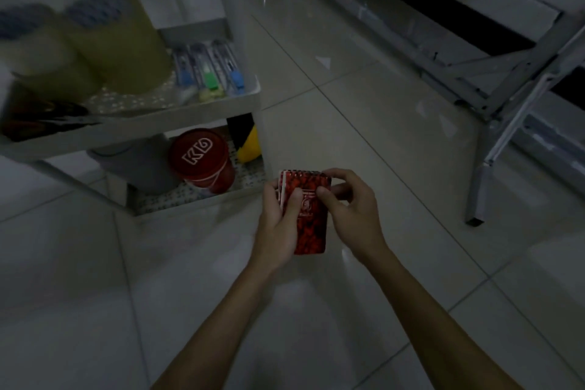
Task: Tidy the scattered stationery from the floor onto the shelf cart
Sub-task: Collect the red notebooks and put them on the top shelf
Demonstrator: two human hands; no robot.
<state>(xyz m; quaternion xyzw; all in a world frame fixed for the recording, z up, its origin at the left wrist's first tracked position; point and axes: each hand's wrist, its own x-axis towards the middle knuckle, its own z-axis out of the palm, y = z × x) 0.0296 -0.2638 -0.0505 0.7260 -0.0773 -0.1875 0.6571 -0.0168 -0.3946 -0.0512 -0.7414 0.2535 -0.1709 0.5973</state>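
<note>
the shelf cart point(177, 115) is standing at the left of the frame on the tiled floor point(364, 136). two tape rolls point(95, 44) are sitting side by side on its upper shelf, with pens point(209, 68) lying to their right. a tub point(202, 160) is sitting on the shelf below. both hands are holding a notebook point(308, 215) at centre, just right of the cart, the left hand point(280, 225) on its left side and the right hand point(351, 206) on its right. a metal frame point(506, 79) is standing at the upper right.

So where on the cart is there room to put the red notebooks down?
Both hands hold the red notebooks. The upper tray is crowded: tape rolls behind, cutters at the right, with a bare patterned strip along its front rim. The lower tray has bare mat in front of and to the right of the red tub.
</note>
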